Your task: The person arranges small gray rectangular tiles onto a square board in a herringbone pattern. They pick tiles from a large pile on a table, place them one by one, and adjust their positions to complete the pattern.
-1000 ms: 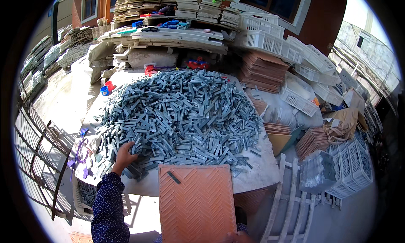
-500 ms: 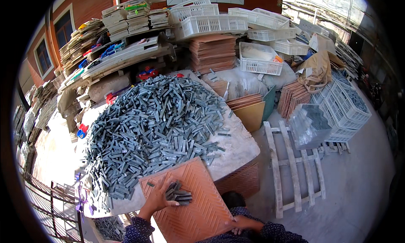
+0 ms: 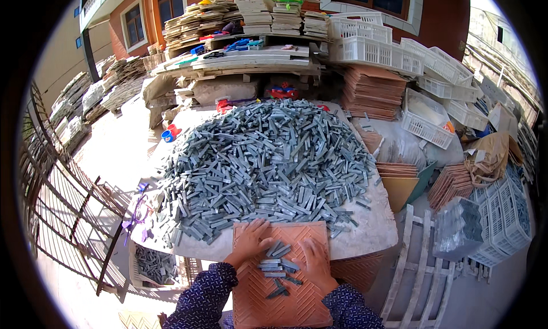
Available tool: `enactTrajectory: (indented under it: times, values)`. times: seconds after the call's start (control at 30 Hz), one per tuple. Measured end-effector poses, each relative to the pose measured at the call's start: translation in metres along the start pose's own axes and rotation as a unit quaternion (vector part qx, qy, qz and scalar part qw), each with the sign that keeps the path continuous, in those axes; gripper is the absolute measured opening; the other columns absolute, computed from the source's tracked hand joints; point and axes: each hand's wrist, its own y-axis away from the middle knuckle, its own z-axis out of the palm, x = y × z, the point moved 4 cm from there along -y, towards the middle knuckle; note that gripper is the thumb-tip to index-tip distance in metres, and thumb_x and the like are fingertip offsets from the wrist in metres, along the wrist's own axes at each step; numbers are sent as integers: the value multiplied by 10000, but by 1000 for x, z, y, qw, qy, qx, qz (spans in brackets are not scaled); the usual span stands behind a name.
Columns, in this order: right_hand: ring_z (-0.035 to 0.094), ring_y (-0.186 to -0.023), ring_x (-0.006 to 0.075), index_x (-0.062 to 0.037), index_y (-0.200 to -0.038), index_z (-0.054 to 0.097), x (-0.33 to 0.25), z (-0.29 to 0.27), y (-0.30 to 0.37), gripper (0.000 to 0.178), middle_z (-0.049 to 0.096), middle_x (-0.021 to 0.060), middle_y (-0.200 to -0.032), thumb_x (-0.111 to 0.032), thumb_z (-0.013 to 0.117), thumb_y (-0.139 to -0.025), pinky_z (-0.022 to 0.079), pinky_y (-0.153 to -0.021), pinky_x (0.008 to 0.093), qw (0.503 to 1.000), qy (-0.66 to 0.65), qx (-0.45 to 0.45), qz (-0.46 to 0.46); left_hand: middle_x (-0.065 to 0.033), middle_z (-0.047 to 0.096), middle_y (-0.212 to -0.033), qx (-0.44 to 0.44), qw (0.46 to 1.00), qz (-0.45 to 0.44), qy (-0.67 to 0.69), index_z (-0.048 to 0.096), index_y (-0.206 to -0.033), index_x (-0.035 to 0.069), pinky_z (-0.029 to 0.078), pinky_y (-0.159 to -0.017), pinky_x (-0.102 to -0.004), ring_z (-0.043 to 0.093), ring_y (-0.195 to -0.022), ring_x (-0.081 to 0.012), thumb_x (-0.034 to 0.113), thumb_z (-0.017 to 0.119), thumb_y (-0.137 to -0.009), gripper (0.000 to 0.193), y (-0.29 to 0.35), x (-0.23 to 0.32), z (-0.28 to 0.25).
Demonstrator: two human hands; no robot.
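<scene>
A terracotta-coloured board with herringbone grooves lies before me, its far end at the table's front edge. Several small grey stone strips lie loose on its middle and upper part, some tilted across each other. My left hand rests on the upper left of the board, open, fingertips close to the strips. On the other side, my right hand is open with fingers stretched along the strips' right edge. Beyond the board, a big heap of the same strips covers most of the pale table.
Below the table's left front is a crate of strips, beside a metal railing. At right stand a wooden pallet, plastic-wrapped tiles and white crates. Stacked terracotta boards rise behind the table.
My view has turned left and the board now lies straight before me. My right hand has left its lower edge for the strips. The bunched strips under my left hand are now spread out.
</scene>
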Motion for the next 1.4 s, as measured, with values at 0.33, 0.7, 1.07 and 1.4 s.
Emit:
enactTrajectory:
  times: [0.33, 0.7, 1.07, 1.4]
  values:
    - [450, -1178, 399, -64, -1163, 597, -10, 32, -4, 369, 501, 194, -1223, -230, 635, -836, 321, -1028, 511, 998, 53, -22, -5, -277, 335, -1424, 260, 912, -310, -70, 344, -1415, 52, 342, -1014, -536, 379, -1287, -437, 432, 704, -785, 819, -21, -174, -106]
    - [451, -1159, 392, -72, -1175, 589, -13, 33, -4, 402, 502, 187, -1194, -230, 658, -812, 347, -998, 523, 996, 89, -13, -10, -401, 375, -1309, 236, 927, -291, 6, 195, -1495, 87, 330, -1009, -533, 388, -1187, -515, 580, 748, -680, 1102, -48, -143, -62]
    - [469, -1168, 357, -57, -1169, 590, -9, 35, -2, 386, 520, 165, -1193, -230, 637, -826, 332, -1013, 499, 997, 81, 10, -10, -271, 132, -1515, 123, 921, -330, -167, 417, -1410, 223, 206, -933, -771, 42, -1384, -517, 591, 773, -631, 933, -76, -48, -36]
    - [502, -1143, 323, -53, -1175, 594, -12, 31, -6, 374, 539, 153, -1172, -198, 633, -832, 355, -1005, 478, 999, 33, 10, -7, -191, 205, -1524, 171, 946, -250, -119, 547, -1267, 207, 389, -881, -679, 281, -1309, -509, 420, 800, -665, 687, -63, -113, -53]
